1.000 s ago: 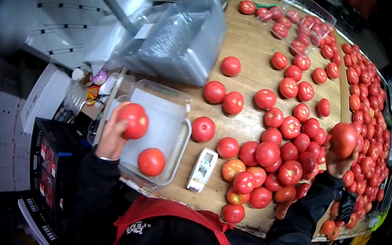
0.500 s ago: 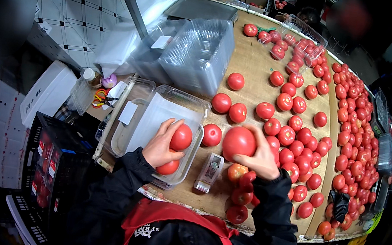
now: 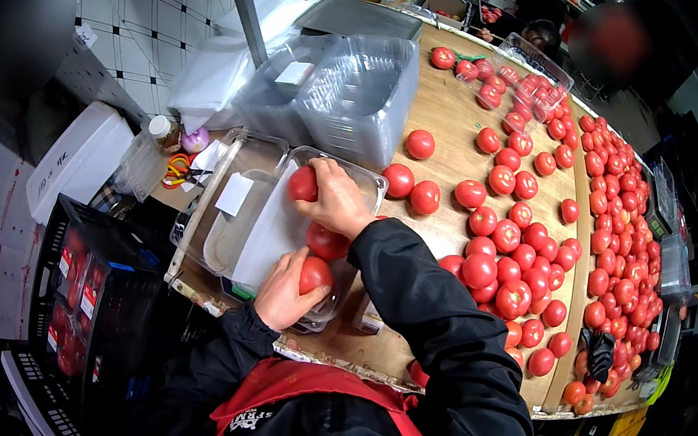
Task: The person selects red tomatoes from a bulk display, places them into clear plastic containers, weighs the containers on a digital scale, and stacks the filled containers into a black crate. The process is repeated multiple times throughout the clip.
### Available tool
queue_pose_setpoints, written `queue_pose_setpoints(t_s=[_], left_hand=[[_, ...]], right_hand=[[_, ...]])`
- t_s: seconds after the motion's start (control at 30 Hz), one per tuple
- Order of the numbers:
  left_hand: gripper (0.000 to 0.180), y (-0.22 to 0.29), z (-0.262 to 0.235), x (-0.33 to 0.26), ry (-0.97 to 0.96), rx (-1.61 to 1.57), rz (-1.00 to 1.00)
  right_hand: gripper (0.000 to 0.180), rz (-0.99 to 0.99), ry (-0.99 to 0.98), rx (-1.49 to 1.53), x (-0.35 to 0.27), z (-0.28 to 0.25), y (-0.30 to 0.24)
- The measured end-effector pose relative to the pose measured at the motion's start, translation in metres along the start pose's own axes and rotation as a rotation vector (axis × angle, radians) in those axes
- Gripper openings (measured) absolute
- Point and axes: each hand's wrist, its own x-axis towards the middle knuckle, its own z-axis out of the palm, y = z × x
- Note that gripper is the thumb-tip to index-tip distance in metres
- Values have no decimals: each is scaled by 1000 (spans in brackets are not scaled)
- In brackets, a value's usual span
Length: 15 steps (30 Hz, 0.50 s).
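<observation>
A clear plastic tray [image 3: 377, 188] with a white liner [image 3: 265, 225] lies in front of me. Over its far end, my right hand [image 3: 340, 201] grips a tomato [image 3: 303, 184]. My left hand [image 3: 282, 297] has its fingers around another tomato [image 3: 316, 276] at the tray's near end. Between the two hands sits a third tomato [image 3: 326, 241], partly covered by my right hand and sleeve. My right forearm hides part of the table and most of a small boxy device [image 3: 369, 318] beside the tray.
Stacked clear trays [image 3: 359, 97] stand beyond the tray. Many loose tomatoes [image 3: 506, 236] spread over the wooden table at right, with a denser heap [image 3: 625, 243] past a divider. Another clear tray [image 3: 244, 148] with a white card adjoins on the left. A black crate [image 3: 128, 278] stands lower left.
My right hand has swung left from the table to the tray's far end, carrying a tomato. My left hand has shifted slightly nearer to me.
</observation>
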Motion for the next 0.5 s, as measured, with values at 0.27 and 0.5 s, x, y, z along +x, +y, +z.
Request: queue_pose_setpoints(t_s=[0.27,0.5], left_hand=[[72,7,-11,2,23,-1,-30],[81,10,-11,-7,9,145,51]], right_hand=[[54,-163,86,11,-19,-21,10],[44,395,46,-140,-91,-79,101]])
